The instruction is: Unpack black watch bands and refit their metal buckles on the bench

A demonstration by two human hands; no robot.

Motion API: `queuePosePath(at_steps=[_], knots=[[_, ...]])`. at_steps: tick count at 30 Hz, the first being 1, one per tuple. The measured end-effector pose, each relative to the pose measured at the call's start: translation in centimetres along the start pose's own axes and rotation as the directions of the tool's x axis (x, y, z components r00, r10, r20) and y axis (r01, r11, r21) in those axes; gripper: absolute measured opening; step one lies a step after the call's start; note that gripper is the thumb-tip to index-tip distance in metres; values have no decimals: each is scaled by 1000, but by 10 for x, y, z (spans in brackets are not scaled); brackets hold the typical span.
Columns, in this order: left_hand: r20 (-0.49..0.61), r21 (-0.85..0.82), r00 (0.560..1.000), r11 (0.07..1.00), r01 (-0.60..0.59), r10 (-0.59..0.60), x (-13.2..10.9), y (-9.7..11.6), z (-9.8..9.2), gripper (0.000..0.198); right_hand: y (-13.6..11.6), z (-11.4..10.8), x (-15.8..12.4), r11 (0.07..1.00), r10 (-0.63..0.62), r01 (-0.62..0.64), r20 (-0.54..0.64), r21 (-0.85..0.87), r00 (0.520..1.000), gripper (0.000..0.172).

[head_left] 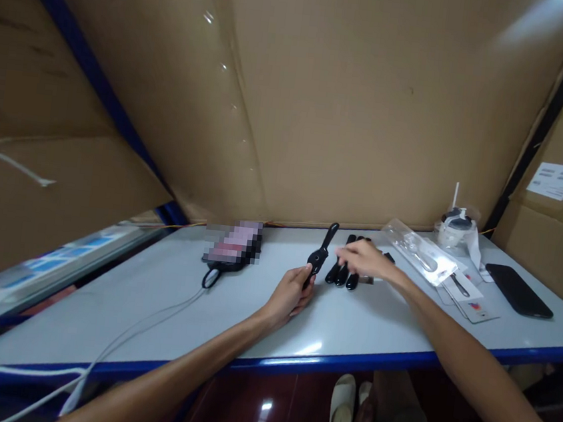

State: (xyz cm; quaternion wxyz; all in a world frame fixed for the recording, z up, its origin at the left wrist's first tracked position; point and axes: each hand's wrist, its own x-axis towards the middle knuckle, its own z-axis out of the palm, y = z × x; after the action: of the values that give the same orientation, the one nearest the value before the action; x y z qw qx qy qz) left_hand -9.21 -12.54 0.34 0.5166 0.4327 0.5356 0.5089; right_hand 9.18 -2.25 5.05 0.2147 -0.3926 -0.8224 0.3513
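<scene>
My left hand [291, 297] is closed around the lower end of a glossy black tool [317, 258], which has a wide middle with a small round spot and a slim handle pointing up and away. To the right of it, my right hand [358, 256] reaches over several glossy black handles [341, 276] lying side by side on the table. Its fingers are bunched, the tips near the tool; whatever they may hold is too small to make out. The hand covers the middle of the handles.
A phone with a pixelated screen [233, 243] and a cable loop lies to the left on the white table [150, 311]. At the right are clear plastic packages [420, 256], a wrapped cup [455, 229] and a black phone [519, 290]. Cardboard [332, 109] walls the back.
</scene>
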Motion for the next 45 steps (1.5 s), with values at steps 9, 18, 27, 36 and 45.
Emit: queuePosePath(at_steps=[9, 18, 27, 36, 45], knots=[[-2, 74, 1000, 997, -11, 11, 0, -4, -2, 53, -10, 20, 6, 916, 81, -47, -69, 399, 994, 30], [-129, 270, 991, 963, -8, 45, 19, -6, -22, 39, 53, -69, 6, 963, 268, -261, -344, 66, 900, 22], [-103, 944, 981, 327, 44, 165, 76, 18, -30, 37, 54, -79, -4, 836, 302, -385, -257, -390, 918, 19], [-109, 986, 982, 145, 87, 156, 101, 16, -3, 42, 47, -76, -11, 788, 330, -411, -249, -458, 911, 29], [-72, 997, 983, 50, 64, 170, 89, 16, 9, 43, 50, -66, -5, 803, 287, -400, -302, -441, 909, 32]])
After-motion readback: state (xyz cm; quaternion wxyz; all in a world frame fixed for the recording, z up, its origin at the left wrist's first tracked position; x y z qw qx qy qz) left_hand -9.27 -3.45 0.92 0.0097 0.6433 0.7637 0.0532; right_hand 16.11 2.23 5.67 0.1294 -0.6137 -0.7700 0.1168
